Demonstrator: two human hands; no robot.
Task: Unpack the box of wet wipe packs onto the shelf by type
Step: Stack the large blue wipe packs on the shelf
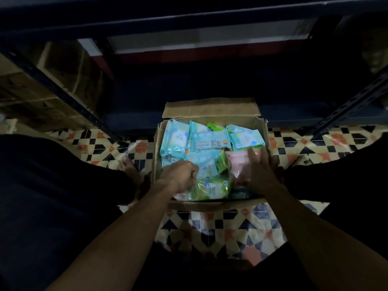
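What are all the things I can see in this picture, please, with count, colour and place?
cardboard box: one, brown, open, on the floor before the shelf
blue wet wipe packs: several, light blue, far half of the box
green wet wipe packs: a few, green, mostly near edge
pink wet wipe pack: one plainly seen, pink, right side
metal shelf: one, dark, behind the box
tiled floor: patterned cream, black, orange
left hand: grip curled among the packs
right hand: on the pink pack
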